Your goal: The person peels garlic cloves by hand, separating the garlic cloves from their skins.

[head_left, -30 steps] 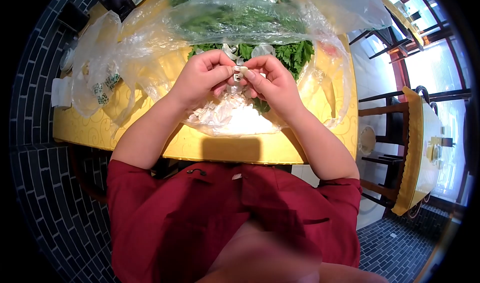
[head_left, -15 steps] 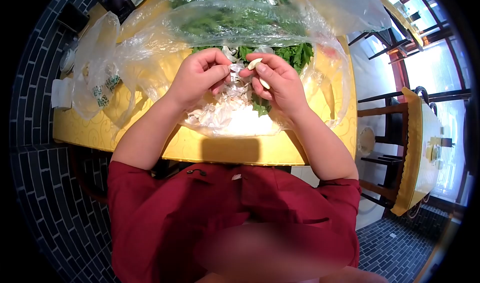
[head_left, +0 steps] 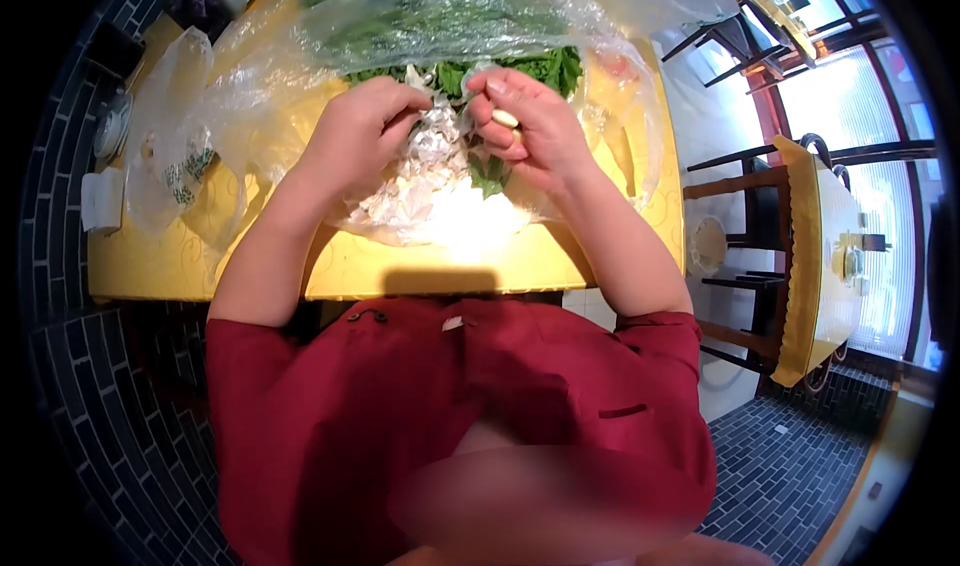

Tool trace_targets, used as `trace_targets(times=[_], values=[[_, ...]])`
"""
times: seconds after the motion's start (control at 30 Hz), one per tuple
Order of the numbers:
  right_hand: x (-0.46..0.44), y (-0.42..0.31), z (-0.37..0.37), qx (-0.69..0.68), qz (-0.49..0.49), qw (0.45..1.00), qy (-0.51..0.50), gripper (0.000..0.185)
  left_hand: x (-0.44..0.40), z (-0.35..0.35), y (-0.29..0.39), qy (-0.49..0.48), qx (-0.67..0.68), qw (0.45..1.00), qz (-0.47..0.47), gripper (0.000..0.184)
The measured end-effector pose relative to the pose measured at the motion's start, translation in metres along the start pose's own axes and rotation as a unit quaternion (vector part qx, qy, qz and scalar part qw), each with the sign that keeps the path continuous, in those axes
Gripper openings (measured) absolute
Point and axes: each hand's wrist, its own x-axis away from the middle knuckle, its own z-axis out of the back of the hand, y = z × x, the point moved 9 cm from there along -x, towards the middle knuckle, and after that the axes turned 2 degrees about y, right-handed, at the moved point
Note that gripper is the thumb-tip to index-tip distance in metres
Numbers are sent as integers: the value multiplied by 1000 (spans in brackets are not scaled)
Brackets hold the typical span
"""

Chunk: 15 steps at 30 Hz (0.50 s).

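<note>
Peeled garlic cloves lie in the curled fingers of my right hand, which is raised above the leafy greens. My left hand is bent downward at the left edge of a heap of pale garlic skins; its fingertips are mostly hidden, and I cannot make out what they hold. The skins rest on clear plastic, with a green leaf at their right side. Green leafy stalks lie behind both hands, largely under a clear plastic bag.
Beneath everything is a yellow-covered table. At its left are a crumpled plastic bag with green print, a white box and stacked dishes. Another table with chairs stands at the right.
My hands have moved apart. My right hand has turned, with the cloves now in its curled fingers, and my left hand has tipped down. The whole view has shifted slightly.
</note>
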Motion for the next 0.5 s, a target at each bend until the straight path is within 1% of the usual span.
trace_targets(times=[0.03, 0.07, 0.1, 0.13, 0.2, 0.23, 0.27, 0.33, 0.43, 0.5], values=[[1, -2, 1, 13, -6, 1000, -2, 23, 1, -3, 0, -35, 43, 998, 21, 17], [4, -6, 1, 56, 8, 998, 11, 27, 2, -7, 5, -69, 89, 993, 43, 16], [2, -8, 2, 77, 24, 996, 39, 33, 3, -9, 14, -107, 154, 981, 44, 13], [2, -11, 1, 93, 39, 994, 38, 34, 4, -12, 28, -152, 192, 970, -17, 14], [-1, -9, -2, 77, 48, 996, -1, 33, 16, -19, 58, -236, 280, 922, -130, 15], [-1, 3, 6, 34, -28, 997, 61, 33, 24, -27, 67, -320, 316, 886, -114, 18], [-3, 5, 3, 21, -22, 999, 33, 30, 31, -33, 76, -329, 334, 864, -184, 25], [-2, 12, 4, 38, -43, 998, 37, 29, 48, -47, 88, -450, 351, 811, -129, 31], [-1, 17, 7, 43, -63, 995, 64, 29, 64, -53, 103, -490, 427, 747, -140, 34], [-1, 19, 7, 30, -71, 995, 56, 30, 73, -60, 107, -508, 450, 720, -142, 34]])
